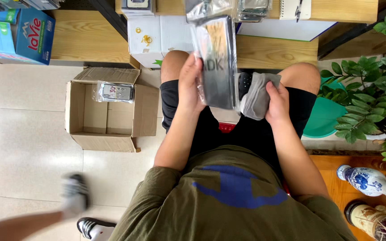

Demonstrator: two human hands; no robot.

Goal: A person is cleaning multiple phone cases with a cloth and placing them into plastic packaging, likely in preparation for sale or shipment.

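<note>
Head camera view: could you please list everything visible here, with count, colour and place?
clear plastic bag: one, grey contents, between the knees
grey sock: one, at the bag's mouth
cardboard box: one, brown, open on the floor
bagged item: one, clear wrap, on the box's rim
white box: one, under the wooden bench
potted plant: one, green
vases: two, lower corner
another person's shoe: blurred, near the floor
left hand: grip on the bag
right hand: grip on the sock

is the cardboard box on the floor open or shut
Open: the cardboard box has its flaps folded outward, and a small clear-wrapped packet lies inside against its far wall.
</note>
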